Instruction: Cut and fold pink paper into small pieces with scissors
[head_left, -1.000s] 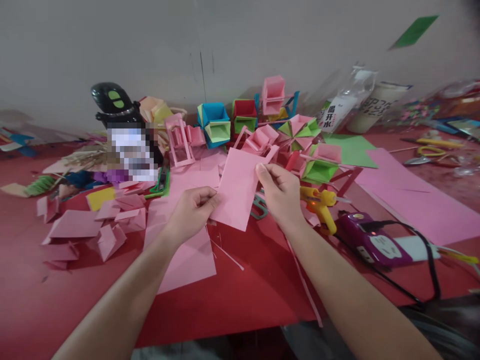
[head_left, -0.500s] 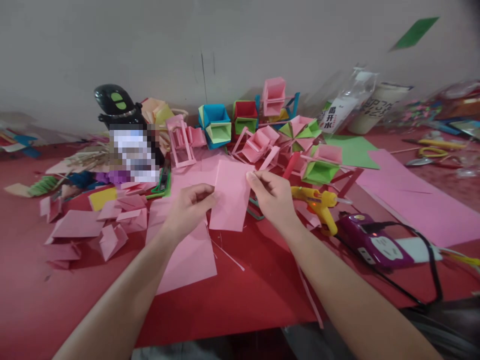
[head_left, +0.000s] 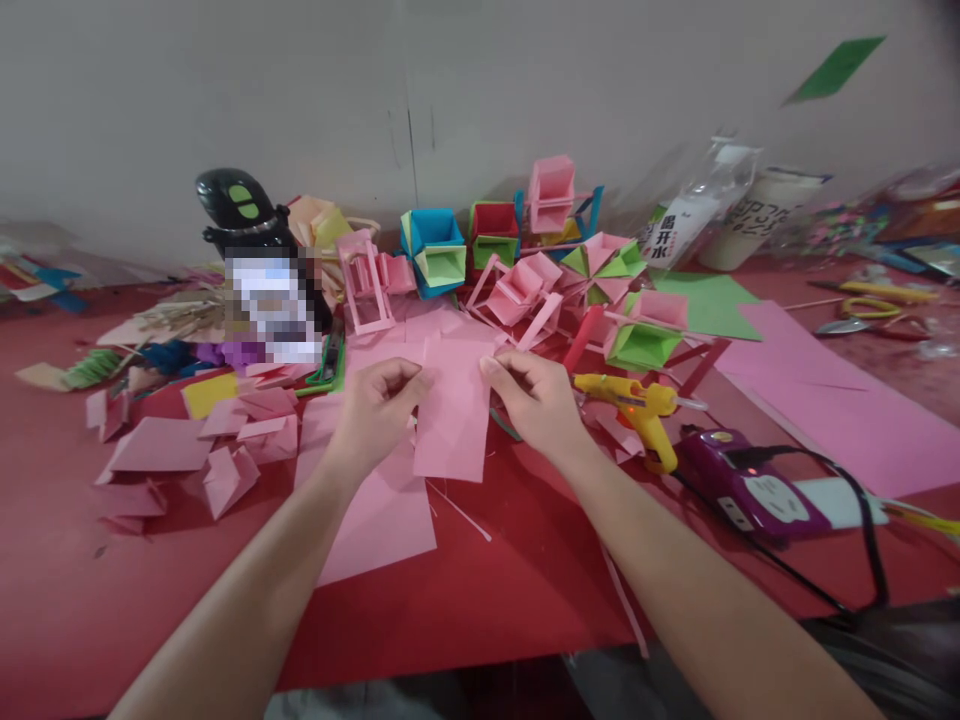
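Observation:
Between my hands, above the red table, hangs a pink rectangle of paper (head_left: 452,415). My left hand (head_left: 379,405) pinches its left edge between thumb and fingers. On the opposite edge, my right hand (head_left: 531,395) grips it near the upper right, thumb in front. Under my left wrist a larger pink sheet (head_left: 382,535) lies flat on the table. Folded pink paper pieces (head_left: 229,480) are heaped to the left. A yellow hot glue gun (head_left: 637,405), with an orange light on it, lies right of my right hand.
Folded paper models (head_left: 433,250) in several colours line the back. A black holder (head_left: 247,215) with a blurred screen stands at the back left. On the right are a purple power strip (head_left: 757,480) with a black cable, pink sheets (head_left: 847,400), scissors (head_left: 870,310) and a bottle (head_left: 697,200).
The pink paper has come slightly lower and nearer, and turned more upright. Both hands keep hold of it; my right hand has shifted a little left and down.

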